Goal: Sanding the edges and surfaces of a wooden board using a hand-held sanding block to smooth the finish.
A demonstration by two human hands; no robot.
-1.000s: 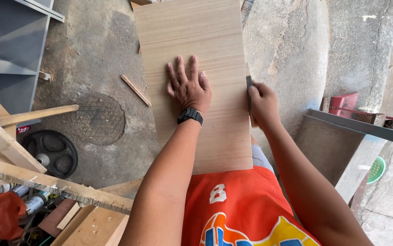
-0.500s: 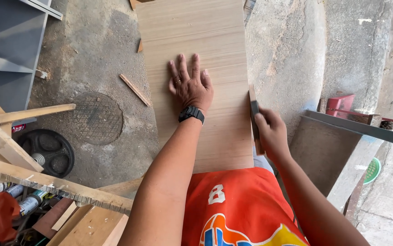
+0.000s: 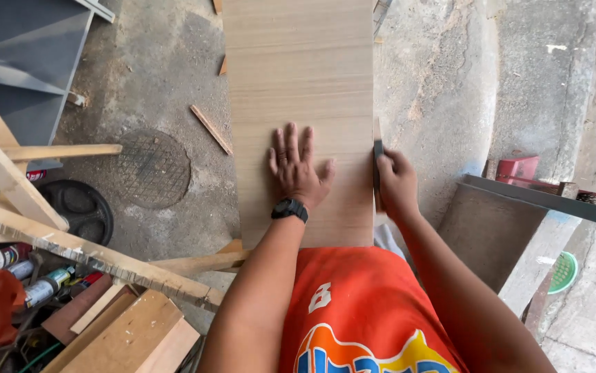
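Observation:
A long light-wood laminated board [image 3: 298, 76] stretches away from my body over the concrete floor. My left hand [image 3: 298, 169], with a black wristwatch, lies flat with fingers spread on the board's near part. My right hand [image 3: 395, 181] grips a small dark sanding block [image 3: 377, 166] held against the board's right edge.
Wood offcuts [image 3: 209, 128] and a round metal drain cover [image 3: 151, 168] lie on the floor at left. Timber strips [image 3: 70, 252], tubes and a black weight plate [image 3: 80, 207] crowd the lower left. A grey cabinet [image 3: 22, 62] stands top left; a metal bar [image 3: 546, 199] and a red object [image 3: 517, 168] are at right.
My left hand has slid nearer to me on the board. My right hand with the block went back along the edge, then forward again. The view shifted slightly.

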